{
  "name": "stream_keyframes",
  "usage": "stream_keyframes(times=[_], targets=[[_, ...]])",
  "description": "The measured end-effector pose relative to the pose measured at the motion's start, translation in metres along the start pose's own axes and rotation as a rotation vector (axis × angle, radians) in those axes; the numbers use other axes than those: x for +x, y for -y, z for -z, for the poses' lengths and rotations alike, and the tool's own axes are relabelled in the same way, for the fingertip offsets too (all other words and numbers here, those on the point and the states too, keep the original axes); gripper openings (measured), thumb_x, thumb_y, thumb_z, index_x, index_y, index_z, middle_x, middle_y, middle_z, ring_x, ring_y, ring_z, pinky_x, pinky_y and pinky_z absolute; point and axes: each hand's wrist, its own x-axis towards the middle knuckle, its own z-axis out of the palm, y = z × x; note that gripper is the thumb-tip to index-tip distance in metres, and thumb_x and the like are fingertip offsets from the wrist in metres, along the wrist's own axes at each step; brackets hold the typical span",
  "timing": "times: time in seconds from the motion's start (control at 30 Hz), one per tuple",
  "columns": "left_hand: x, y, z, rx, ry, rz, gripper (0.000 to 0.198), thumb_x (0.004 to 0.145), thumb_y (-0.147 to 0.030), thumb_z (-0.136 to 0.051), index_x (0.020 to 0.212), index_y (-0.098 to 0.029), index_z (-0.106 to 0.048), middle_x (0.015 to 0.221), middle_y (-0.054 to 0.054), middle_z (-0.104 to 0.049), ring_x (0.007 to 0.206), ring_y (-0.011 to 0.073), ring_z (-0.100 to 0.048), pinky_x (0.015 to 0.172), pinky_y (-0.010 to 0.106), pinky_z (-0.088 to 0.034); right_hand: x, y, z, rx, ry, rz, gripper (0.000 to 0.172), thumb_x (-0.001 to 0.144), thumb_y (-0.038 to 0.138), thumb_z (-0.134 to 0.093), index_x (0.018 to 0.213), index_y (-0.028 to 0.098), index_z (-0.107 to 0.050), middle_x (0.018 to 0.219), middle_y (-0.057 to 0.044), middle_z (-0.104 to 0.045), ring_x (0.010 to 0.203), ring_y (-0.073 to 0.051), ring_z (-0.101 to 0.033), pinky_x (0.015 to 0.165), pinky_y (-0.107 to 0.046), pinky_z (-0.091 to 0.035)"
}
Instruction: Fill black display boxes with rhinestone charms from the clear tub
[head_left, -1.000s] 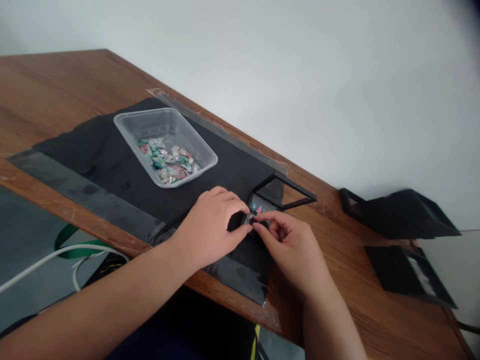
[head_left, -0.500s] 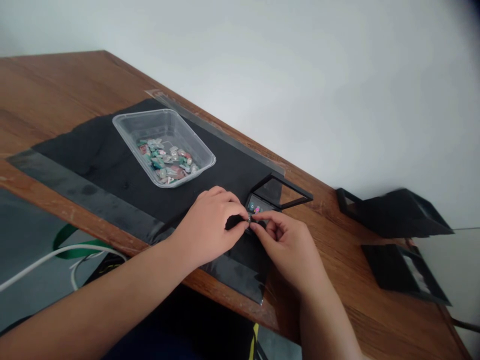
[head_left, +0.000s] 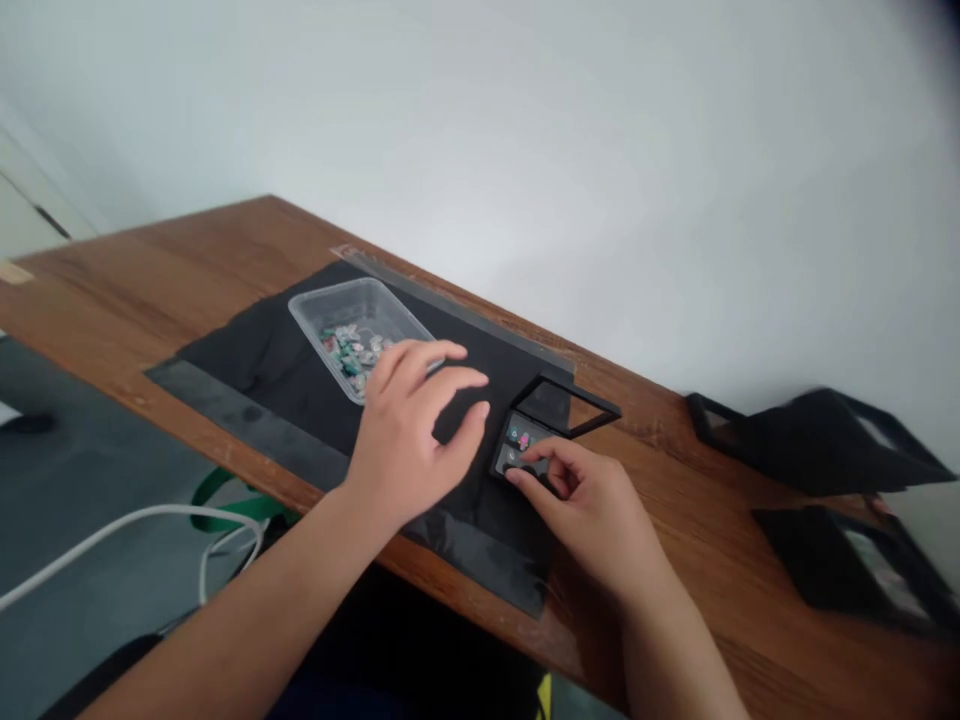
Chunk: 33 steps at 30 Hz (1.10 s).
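A small black display box with its framed lid raised lies on a black mat; a few small coloured stones rest inside it. My right hand sits at the box's near edge, its fingertips pressing on the box's insert. My left hand hovers over the mat with its fingers spread and nothing in it, between the box and a clear plastic tub of several small green, pink and white stones.
The wooden table runs along a white wall. More black display boxes lie at the right, one flat near the table edge. White cable and a green strap hang below the table's near edge.
My left hand let go at the box and moved left toward the tub, fingers now spread. My right hand stayed on the box. The camera view shifted to the left.
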Motion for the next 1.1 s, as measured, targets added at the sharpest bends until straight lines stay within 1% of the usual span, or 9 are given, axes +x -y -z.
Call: stream_keyframes(times=[0.07, 0.2, 0.27, 0.4, 0.6, 0.7, 0.77, 0.97, 1.1], targets=[[0.016, 0.014, 0.012, 0.156, 0.058, 0.083, 0.023, 0.090, -0.030, -0.061, 0.109, -0.021, -0.070, 0.127, 0.009, -0.066, 0.122, 0.0311, -0.054, 0.109, 0.048, -0.041, 0.000, -0.001, -0.001, -0.015, -0.019, 0.020, 0.018, 0.087, 0.043, -0.068, 0.087, 0.024, -0.070, 0.054, 0.007, -0.042, 0.052, -0.012, -0.043, 0.054, -0.025, -0.030], [0.048, 0.048, 0.024, 0.391, 0.467, 0.432, 0.026, 0.090, -0.028, -0.056, 0.111, -0.022, -0.070, 0.114, 0.008, -0.075, 0.107, 0.0316, -0.066, 0.090, 0.041, -0.052, 0.000, -0.003, -0.001, -0.018, -0.036, 0.062, 0.015, 0.088, 0.040, -0.067, 0.088, 0.025, -0.070, 0.055, 0.006, -0.045, 0.053, -0.013, -0.046, 0.055, -0.025, -0.029], [0.059, 0.062, 0.022, 0.485, 0.650, 0.568, 0.029, 0.084, -0.027, -0.062, 0.112, -0.025, -0.071, 0.121, 0.008, -0.074, 0.111, 0.0333, -0.066, 0.090, 0.040, -0.051, -0.001, -0.003, 0.000, -0.007, -0.040, 0.068, 0.014, 0.089, 0.040, -0.065, 0.089, 0.026, -0.070, 0.055, 0.006, -0.047, 0.054, -0.013, -0.047, 0.055, -0.025, -0.030], [0.069, 0.077, 0.012, 0.498, 0.729, 0.631, 0.033, 0.073, -0.029, -0.074, 0.105, -0.024, -0.076, 0.112, 0.011, -0.077, 0.101, 0.0349, -0.071, 0.082, 0.038, -0.052, -0.003, -0.002, 0.003, 0.002, -0.056, 0.077, 0.015, 0.091, 0.039, -0.064, 0.087, 0.027, -0.071, 0.056, 0.006, -0.050, 0.054, -0.013, -0.048, 0.055, -0.025, -0.029], [0.069, 0.069, 0.012, 0.494, 0.647, 0.597, 0.025, 0.077, -0.020, -0.067, 0.100, -0.021, -0.076, 0.104, 0.009, -0.078, 0.093, 0.0303, -0.071, 0.077, 0.037, -0.052, -0.005, 0.000, 0.009, 0.037, -0.132, 0.077, 0.014, 0.090, 0.039, -0.065, 0.086, 0.028, -0.072, 0.056, 0.005, -0.052, 0.055, -0.013, -0.049, 0.053, -0.025, -0.027], [0.068, 0.054, 0.020, 0.514, 0.501, 0.512, 0.029, 0.087, -0.023, -0.058, 0.114, -0.019, -0.069, 0.110, 0.007, -0.075, 0.105, 0.0302, -0.066, 0.088, 0.040, -0.049, -0.007, -0.001, 0.011, 0.068, -0.195, 0.054, 0.016, 0.091, 0.039, -0.064, 0.083, 0.027, -0.071, 0.056, 0.005, -0.053, 0.054, -0.012, -0.048, 0.053, -0.025, -0.027], [0.068, 0.047, 0.025, 0.495, 0.366, 0.450, 0.027, 0.091, -0.024, -0.055, 0.113, -0.018, -0.068, 0.106, 0.006, -0.074, 0.105, 0.0286, -0.065, 0.089, 0.041, -0.047, -0.007, -0.001, 0.012, 0.081, -0.216, 0.038, 0.016, 0.091, 0.037, -0.064, 0.082, 0.026, -0.071, 0.056, 0.005, -0.053, 0.054, -0.012, -0.048, 0.053, -0.025, -0.027], [0.064, 0.042, 0.030, 0.207, 0.124, 0.375, 0.014, 0.083, -0.037, -0.069, 0.086, -0.024, -0.075, 0.081, -0.001, -0.073, 0.084, 0.0184, -0.067, 0.074, 0.030, -0.046, -0.006, 0.001, 0.012, 0.102, -0.234, -0.005, 0.016, 0.090, 0.036, -0.065, 0.082, 0.025, -0.072, 0.054, 0.005, -0.052, 0.052, -0.012, -0.047, 0.051, -0.025, -0.026], [0.052, 0.021, 0.024, -0.146, 0.013, 0.401, 0.017, 0.078, -0.042, -0.076, 0.078, -0.026, -0.072, 0.078, -0.003, -0.074, 0.077, 0.0176, -0.069, 0.072, 0.028, -0.052, -0.006, 0.000, 0.011, 0.119, -0.243, 0.002, 0.016, 0.090, 0.036, -0.065, 0.081, 0.024, -0.072, 0.053, 0.006, -0.050, 0.051, -0.011, -0.046, 0.051, -0.025, -0.027]])
